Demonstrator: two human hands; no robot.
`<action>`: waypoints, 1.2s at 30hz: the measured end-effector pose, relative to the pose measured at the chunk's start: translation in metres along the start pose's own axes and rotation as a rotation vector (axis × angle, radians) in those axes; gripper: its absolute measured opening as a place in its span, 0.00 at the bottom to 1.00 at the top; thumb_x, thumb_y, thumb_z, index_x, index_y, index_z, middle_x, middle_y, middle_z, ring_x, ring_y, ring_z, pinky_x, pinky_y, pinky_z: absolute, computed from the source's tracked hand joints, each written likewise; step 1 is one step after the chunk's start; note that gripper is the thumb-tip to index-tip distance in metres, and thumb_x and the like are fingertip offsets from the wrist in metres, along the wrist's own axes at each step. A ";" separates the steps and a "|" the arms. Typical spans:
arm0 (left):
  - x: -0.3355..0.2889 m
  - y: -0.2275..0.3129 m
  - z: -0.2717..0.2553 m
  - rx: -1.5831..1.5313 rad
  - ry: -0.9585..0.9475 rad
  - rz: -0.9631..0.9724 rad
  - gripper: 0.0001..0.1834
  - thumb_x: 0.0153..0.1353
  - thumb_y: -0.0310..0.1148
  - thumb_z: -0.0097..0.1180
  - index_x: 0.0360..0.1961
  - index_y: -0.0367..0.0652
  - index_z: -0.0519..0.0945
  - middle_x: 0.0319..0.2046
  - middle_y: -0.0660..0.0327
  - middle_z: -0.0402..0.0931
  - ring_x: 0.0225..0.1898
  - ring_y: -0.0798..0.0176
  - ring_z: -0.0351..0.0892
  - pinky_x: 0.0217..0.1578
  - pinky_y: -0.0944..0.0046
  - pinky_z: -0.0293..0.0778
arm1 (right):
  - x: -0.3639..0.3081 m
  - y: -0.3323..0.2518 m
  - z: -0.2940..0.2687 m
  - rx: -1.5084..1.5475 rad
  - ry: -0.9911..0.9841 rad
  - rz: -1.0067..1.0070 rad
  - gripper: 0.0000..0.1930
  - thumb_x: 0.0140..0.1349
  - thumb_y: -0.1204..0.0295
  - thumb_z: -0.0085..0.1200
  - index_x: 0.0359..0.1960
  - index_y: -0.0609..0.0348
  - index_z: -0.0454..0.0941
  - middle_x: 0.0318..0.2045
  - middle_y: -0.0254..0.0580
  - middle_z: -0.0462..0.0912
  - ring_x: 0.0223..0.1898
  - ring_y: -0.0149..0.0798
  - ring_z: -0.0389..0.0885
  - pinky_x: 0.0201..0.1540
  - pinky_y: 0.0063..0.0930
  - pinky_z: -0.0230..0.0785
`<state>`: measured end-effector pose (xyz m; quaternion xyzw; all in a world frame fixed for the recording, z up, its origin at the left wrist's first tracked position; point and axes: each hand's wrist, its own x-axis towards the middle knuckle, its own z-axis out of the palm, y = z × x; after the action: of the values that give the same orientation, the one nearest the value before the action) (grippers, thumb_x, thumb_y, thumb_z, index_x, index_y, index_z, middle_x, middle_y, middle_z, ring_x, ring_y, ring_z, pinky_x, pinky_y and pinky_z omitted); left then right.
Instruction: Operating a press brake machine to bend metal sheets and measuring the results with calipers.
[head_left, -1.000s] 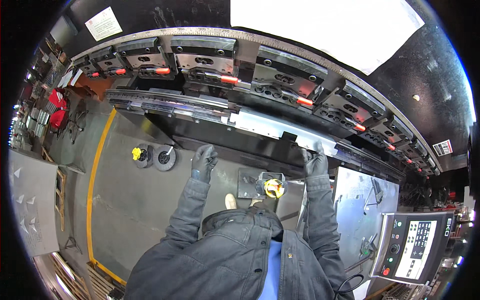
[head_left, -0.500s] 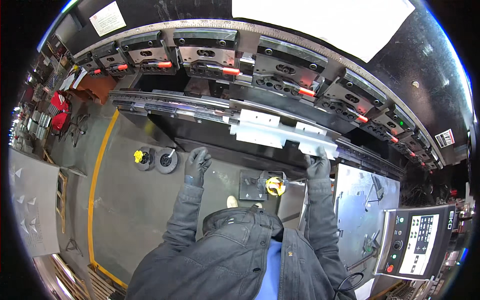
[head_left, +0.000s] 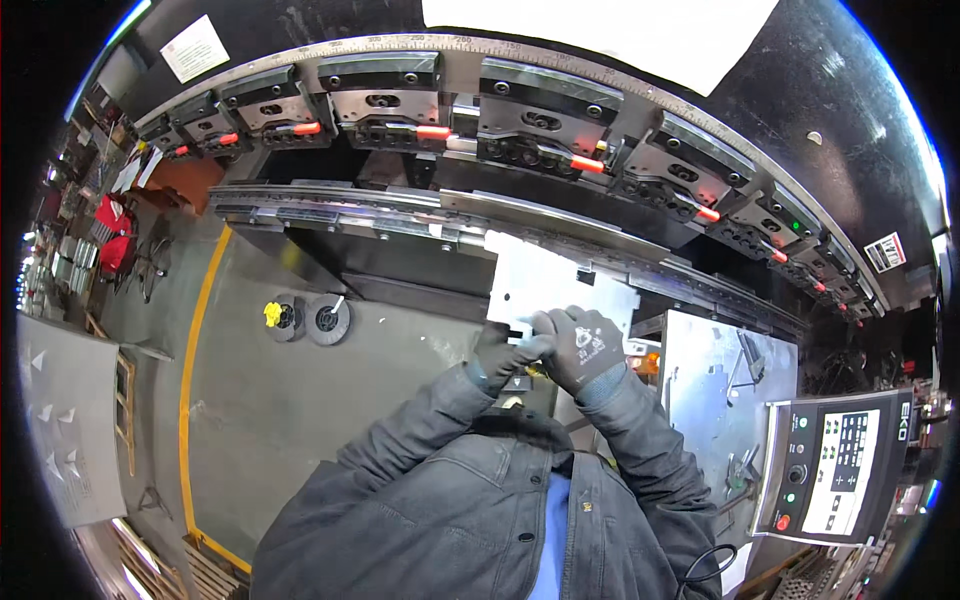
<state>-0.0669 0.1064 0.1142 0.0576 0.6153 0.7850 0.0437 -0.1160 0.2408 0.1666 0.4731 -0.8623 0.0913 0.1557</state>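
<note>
A pale sheet metal part [head_left: 550, 278] with small holes and a notch is held in front of my chest, its far edge by the machine's long lower rail [head_left: 400, 218]. My gloved right hand [head_left: 580, 350] is closed on the part's near edge, knuckles up. Close beside it, my gloved left hand [head_left: 503, 357] is closed at the near left corner, its fingers touching the right hand. Its fingertips are partly hidden. Above the rail runs a row of clamps [head_left: 540, 120] with orange-red levers.
A control panel [head_left: 830, 475] with a screen and buttons stands at the right. Beside it is a metal-topped table [head_left: 700, 400] with hand tools. Two dark spools [head_left: 330, 318] lie on the floor, left of centre. A yellow line [head_left: 190, 400] marks the floor.
The metal part has come off the rail toward me, now showing a broad flat face. My left hand has moved right to its near edge; my right hand has shifted left and nearer.
</note>
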 end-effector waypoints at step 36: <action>0.103 -0.082 -0.081 -1.024 0.251 -0.015 0.09 0.50 0.28 0.54 0.34 0.42 0.73 0.33 0.59 0.73 0.31 0.59 0.76 0.32 0.59 0.76 | -0.041 0.126 0.087 2.045 0.674 1.028 0.11 0.58 0.72 0.46 0.41 0.61 0.66 0.23 0.44 0.77 0.19 0.30 0.76 0.20 0.12 0.68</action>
<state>-0.1810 0.0625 0.0191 -0.0698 0.1539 0.9856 -0.0023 -0.2173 0.3136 0.0697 -0.0706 -0.3940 0.9072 -0.1294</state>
